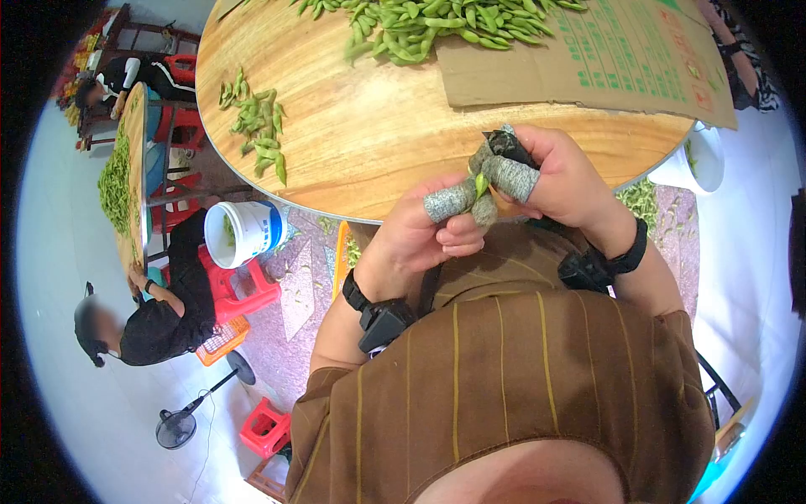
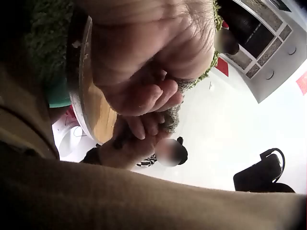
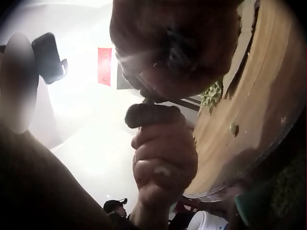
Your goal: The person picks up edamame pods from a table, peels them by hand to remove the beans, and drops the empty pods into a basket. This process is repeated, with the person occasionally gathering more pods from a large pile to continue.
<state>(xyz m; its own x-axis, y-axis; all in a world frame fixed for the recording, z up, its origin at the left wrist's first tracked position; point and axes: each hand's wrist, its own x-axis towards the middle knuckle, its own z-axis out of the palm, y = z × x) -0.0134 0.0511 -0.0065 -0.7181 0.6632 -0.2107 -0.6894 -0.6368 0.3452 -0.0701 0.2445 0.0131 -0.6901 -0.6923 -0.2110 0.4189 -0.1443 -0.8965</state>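
Green pod [image 1: 480, 185], seemingly between both hands [image 1: 483, 189].

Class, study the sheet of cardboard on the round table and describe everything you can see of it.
The cardboard sheet is plain brown, with green printing across its middle and orange-red printing towards its right end. It looks like part of a flattened box. It lies flat on the wood-grain tabletop, its right end reaching past the rim. Piled green pods overlap its far left part.
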